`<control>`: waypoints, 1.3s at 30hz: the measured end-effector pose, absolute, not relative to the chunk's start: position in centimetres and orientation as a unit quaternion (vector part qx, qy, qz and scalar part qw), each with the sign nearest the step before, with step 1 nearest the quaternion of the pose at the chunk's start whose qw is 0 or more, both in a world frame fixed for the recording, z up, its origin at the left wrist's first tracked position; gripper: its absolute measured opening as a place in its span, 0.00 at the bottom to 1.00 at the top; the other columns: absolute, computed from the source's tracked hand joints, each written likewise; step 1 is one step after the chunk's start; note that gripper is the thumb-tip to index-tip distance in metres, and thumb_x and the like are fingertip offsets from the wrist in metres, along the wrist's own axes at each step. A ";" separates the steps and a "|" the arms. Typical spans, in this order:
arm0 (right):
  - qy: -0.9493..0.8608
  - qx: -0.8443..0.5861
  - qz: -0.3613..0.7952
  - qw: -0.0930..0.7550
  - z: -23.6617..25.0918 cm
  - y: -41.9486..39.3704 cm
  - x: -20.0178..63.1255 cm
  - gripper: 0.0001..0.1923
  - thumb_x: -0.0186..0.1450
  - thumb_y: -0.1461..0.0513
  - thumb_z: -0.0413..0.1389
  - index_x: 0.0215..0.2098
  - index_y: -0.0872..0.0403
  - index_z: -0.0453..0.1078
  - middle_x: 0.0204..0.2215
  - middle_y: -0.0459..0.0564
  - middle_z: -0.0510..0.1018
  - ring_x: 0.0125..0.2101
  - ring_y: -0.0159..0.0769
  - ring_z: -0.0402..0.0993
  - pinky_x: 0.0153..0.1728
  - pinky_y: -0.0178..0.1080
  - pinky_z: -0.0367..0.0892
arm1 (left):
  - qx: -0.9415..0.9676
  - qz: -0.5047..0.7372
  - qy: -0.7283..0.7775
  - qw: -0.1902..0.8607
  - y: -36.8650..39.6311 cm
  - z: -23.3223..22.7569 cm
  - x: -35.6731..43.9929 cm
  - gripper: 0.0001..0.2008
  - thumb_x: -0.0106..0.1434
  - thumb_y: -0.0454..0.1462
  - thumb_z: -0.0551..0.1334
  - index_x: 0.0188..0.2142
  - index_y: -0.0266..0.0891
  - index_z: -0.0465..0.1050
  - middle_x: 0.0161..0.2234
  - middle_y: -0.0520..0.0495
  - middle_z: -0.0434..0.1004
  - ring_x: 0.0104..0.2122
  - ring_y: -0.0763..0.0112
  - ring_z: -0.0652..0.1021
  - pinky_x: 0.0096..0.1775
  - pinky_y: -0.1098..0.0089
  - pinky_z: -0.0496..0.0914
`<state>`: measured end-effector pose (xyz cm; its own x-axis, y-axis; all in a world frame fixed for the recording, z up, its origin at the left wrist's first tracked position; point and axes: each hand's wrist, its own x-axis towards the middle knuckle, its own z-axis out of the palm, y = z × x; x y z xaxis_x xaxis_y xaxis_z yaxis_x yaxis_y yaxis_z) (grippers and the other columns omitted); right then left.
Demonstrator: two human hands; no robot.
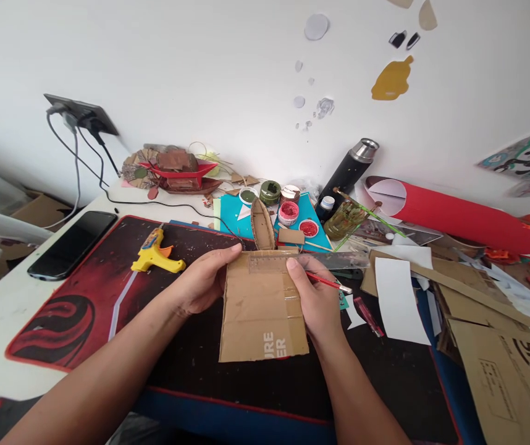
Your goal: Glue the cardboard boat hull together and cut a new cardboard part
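Note:
A brown cardboard piece (261, 312) with taped seams and white lettering lies on the black and red desk mat (75, 309). My left hand (200, 281) grips its left edge, thumb along the top. My right hand (315, 300) holds the right edge and also pinches a red pencil (332, 283) that points right. A clear ruler (325, 261) lies across the cardboard's top edge. Just behind stands a small cardboard boat hull (262, 224).
A yellow glue gun (157, 254) and a black phone (73, 243) lie to the left. Paint pots (288, 212), a black flask (349, 170), a brush jar (343, 220) and a red roll (454, 214) stand behind. Cardboard sheets (501, 364) and white paper (397, 300) crowd the right.

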<state>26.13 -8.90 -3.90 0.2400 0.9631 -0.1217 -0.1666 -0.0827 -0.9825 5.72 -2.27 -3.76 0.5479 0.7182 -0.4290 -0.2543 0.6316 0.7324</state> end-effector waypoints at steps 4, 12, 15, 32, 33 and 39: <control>-0.366 -0.543 0.492 0.573 -3.9 -8.9 26.2 0.18 0.66 0.46 0.67 0.32 0.51 0.78 0.26 0.45 0.81 0.27 0.37 0.76 0.27 0.35 0.70 | 0.315 0.296 0.379 0.818 -2.3 -3.8 5.7 0.26 0.54 0.56 0.77 0.35 0.34 0.85 0.36 0.36 0.89 0.38 0.50 0.86 0.38 0.63 0.78; -0.419 -0.558 0.458 0.551 -3.5 -8.8 25.9 0.18 0.67 0.45 0.65 0.33 0.51 0.78 0.30 0.48 0.84 0.31 0.40 0.78 0.33 0.38 0.73 | 0.365 0.293 0.378 0.799 -2.2 -3.3 5.6 0.21 0.55 0.52 0.77 0.36 0.36 0.86 0.32 0.41 0.87 0.30 0.62 0.83 0.37 0.66 0.76; -0.440 -0.555 0.449 0.545 -3.5 -8.8 25.7 0.18 0.68 0.46 0.64 0.32 0.51 0.78 0.30 0.48 0.84 0.32 0.40 0.78 0.34 0.38 0.73 | 0.369 0.289 0.392 0.792 -2.0 -3.1 5.4 0.18 0.53 0.48 0.79 0.36 0.37 0.87 0.30 0.43 0.87 0.30 0.65 0.82 0.36 0.68 0.75; -0.391 -0.559 0.440 0.584 -4.2 -8.6 26.2 0.23 0.68 0.41 0.63 0.35 0.52 0.80 0.20 0.43 0.74 0.19 0.32 0.69 0.19 0.34 0.62 | 0.422 0.337 0.439 0.719 -1.0 -2.7 4.0 0.17 0.53 0.47 0.79 0.37 0.38 0.87 0.34 0.42 0.87 0.32 0.61 0.82 0.37 0.65 0.75; -0.374 -0.553 0.436 0.603 -4.3 -8.6 26.3 0.23 0.70 0.42 0.62 0.35 0.52 0.80 0.18 0.42 0.72 0.17 0.31 0.67 0.17 0.34 0.59 | 0.431 0.354 0.449 0.698 -0.8 -2.8 3.7 0.17 0.54 0.47 0.79 0.38 0.38 0.87 0.34 0.43 0.88 0.33 0.60 0.83 0.37 0.65 0.76; -0.390 -0.502 0.384 0.669 -3.9 -9.5 26.3 0.22 0.75 0.46 0.58 0.32 0.52 0.79 0.15 0.41 0.69 0.15 0.30 0.67 0.17 0.34 0.60 | 0.505 0.356 0.486 0.619 -0.4 -3.0 3.1 0.22 0.58 0.51 0.76 0.46 0.39 0.87 0.39 0.42 0.89 0.37 0.56 0.83 0.38 0.64 0.77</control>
<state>26.26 -9.49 -3.91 0.4000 0.9063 0.1367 -0.1220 0.2005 -0.9721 3.14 -0.38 -3.02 0.2747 0.9306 -0.2418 0.0503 0.2372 0.9701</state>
